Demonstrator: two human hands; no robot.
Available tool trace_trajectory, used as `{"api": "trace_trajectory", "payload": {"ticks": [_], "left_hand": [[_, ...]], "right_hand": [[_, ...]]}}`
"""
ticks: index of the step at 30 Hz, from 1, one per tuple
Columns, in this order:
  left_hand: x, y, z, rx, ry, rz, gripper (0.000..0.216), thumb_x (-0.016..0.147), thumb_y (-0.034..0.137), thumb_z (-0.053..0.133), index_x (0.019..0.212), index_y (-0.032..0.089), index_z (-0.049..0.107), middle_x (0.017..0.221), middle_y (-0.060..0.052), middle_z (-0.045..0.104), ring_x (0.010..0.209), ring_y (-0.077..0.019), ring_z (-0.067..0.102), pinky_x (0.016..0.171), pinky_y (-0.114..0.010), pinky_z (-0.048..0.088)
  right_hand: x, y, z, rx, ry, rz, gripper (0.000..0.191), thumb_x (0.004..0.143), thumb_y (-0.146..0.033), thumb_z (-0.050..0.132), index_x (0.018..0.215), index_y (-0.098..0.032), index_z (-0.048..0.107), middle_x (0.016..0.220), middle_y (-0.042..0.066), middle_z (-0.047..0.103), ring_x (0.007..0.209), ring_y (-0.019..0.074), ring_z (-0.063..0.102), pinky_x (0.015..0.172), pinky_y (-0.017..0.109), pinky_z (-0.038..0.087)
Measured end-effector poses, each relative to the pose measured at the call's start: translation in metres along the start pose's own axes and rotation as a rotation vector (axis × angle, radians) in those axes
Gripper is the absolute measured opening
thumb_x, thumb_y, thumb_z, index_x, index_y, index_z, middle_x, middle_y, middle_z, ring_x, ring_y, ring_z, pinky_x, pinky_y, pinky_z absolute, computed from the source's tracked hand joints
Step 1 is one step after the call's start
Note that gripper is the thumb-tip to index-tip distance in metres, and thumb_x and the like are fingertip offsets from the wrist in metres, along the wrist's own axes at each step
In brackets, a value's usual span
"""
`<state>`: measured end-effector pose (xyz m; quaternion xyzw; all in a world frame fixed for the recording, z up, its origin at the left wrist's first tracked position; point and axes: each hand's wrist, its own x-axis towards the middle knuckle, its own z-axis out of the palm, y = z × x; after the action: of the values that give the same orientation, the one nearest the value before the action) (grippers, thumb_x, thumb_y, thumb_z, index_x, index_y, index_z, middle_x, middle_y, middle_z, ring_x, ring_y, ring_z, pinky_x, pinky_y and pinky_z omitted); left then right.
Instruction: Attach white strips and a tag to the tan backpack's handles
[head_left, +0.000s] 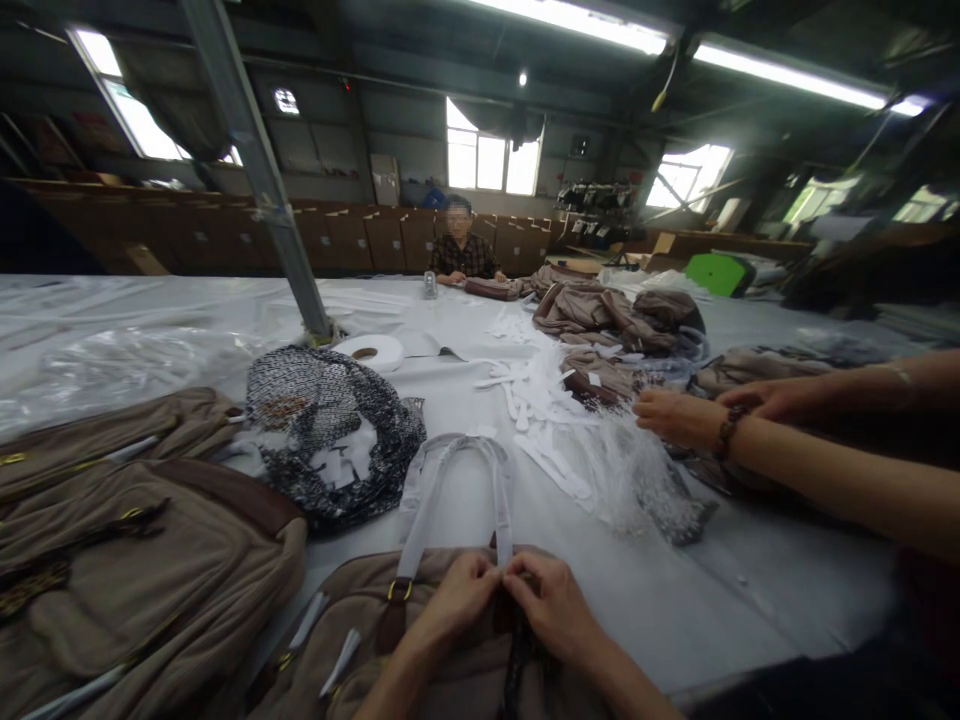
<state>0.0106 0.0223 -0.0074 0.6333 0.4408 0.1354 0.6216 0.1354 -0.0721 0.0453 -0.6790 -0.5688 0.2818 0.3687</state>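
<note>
The brown bag (352, 610) lies at six o'clock, right under me, on the grey table (750, 590). Its handle (450, 450), sheathed in white wrapping, arches away toward twelve. My left hand (459, 597) and right hand (553, 603) meet at the handle's right foot, fingertips (491, 578) bunched and pinching the wrapping where it joins the bag. At eleven o'clock sits a black mesh sack (330, 420) holding white strips. More brown bags (112, 560) are stacked at nine. Loose white strips (540, 400) spread at one o'clock, and a co-worker's hands (679, 415) rest at two.
</note>
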Motion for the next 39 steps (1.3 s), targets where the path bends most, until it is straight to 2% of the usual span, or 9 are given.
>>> {"api": "trace_trajectory", "payload": {"ticks": [4,7,11,15,17,23,30,34,39], "left_hand": [[-0.001,0.001,0.005,-0.047,-0.012,0.050,0.034,0.065,0.048,0.057,0.060,0.014,0.057,0.056,0.003,0.047,0.060,-0.0121,0.041,0.056,-0.024,0.031],[-0.002,0.006,0.010,-0.080,-0.049,0.050,0.033,0.067,0.048,0.054,0.060,0.015,0.055,0.055,0.004,0.046,0.056,-0.0109,0.039,0.053,-0.023,0.030],[-0.002,0.013,0.012,-0.083,-0.098,0.019,0.024,0.069,0.038,0.055,0.061,0.015,0.055,0.047,0.008,0.037,0.046,-0.0089,0.032,0.047,-0.023,0.025],[-0.004,0.017,0.012,-0.099,-0.107,0.100,0.008,0.060,0.021,0.061,0.062,0.014,0.058,0.058,0.005,0.049,0.059,-0.0105,0.043,0.055,-0.022,0.033],[-0.006,0.016,0.011,-0.126,-0.121,0.117,0.008,0.061,0.020,0.059,0.066,0.013,0.058,0.061,0.004,0.051,0.060,-0.0104,0.045,0.056,-0.022,0.035],[-0.010,0.010,0.006,-0.254,-0.267,0.029,0.016,0.060,0.020,0.051,0.074,0.014,0.055,0.058,0.004,0.051,0.043,-0.0084,0.043,0.041,-0.022,0.038],[-0.011,0.012,0.004,-0.344,-0.272,-0.013,0.017,0.066,0.030,0.053,0.075,0.015,0.055,0.053,0.006,0.047,0.045,-0.0073,0.043,0.045,-0.022,0.043],[-0.010,0.009,0.002,-0.368,-0.304,-0.007,0.025,0.065,0.037,0.062,0.076,0.016,0.056,0.055,0.006,0.048,0.048,-0.0065,0.044,0.052,-0.024,0.046],[-0.002,0.000,0.003,-0.292,-0.310,-0.053,0.026,0.062,0.037,0.063,0.071,0.015,0.054,0.046,0.006,0.051,0.040,-0.0082,0.046,0.047,-0.025,0.045]], "right_hand": [[-0.012,0.008,0.011,-0.060,0.028,-0.050,0.018,0.086,-0.021,0.045,0.079,-0.018,0.061,0.076,0.001,0.065,0.072,0.0147,0.058,0.067,0.024,0.039],[-0.017,0.014,0.016,-0.058,0.011,-0.072,0.017,0.086,-0.022,0.047,0.076,-0.018,0.060,0.076,0.001,0.063,0.072,0.0152,0.057,0.068,0.025,0.039],[-0.016,0.029,0.013,0.237,0.046,0.076,0.022,0.086,-0.035,0.050,0.078,-0.017,0.061,0.072,0.001,0.062,0.070,0.0152,0.056,0.064,0.024,0.041],[-0.011,0.045,0.009,0.390,0.167,0.139,0.027,0.080,-0.041,0.057,0.073,-0.016,0.061,0.072,0.002,0.059,0.071,0.0159,0.055,0.067,0.024,0.043],[-0.009,0.045,0.007,0.342,0.181,0.177,0.026,0.078,-0.040,0.059,0.068,-0.015,0.060,0.068,0.001,0.058,0.067,0.0152,0.054,0.063,0.024,0.043],[-0.005,0.020,-0.006,0.117,0.057,0.276,0.013,0.066,-0.023,0.057,0.058,-0.014,0.061,0.060,0.000,0.058,0.059,0.0134,0.053,0.055,0.022,0.039],[0.008,0.015,-0.003,-0.056,-0.018,0.403,0.013,0.059,-0.015,0.051,0.048,-0.014,0.058,0.042,-0.004,0.047,0.044,0.0084,0.043,0.044,0.019,0.026],[0.011,0.010,-0.003,-0.162,-0.015,0.306,0.015,0.063,-0.015,0.050,0.051,-0.014,0.059,0.048,-0.002,0.053,0.050,0.0100,0.049,0.047,0.019,0.027],[0.008,0.012,-0.001,-0.296,0.037,0.170,0.015,0.070,-0.017,0.050,0.061,-0.015,0.062,0.068,0.002,0.061,0.066,0.0136,0.056,0.061,0.022,0.035]]}}
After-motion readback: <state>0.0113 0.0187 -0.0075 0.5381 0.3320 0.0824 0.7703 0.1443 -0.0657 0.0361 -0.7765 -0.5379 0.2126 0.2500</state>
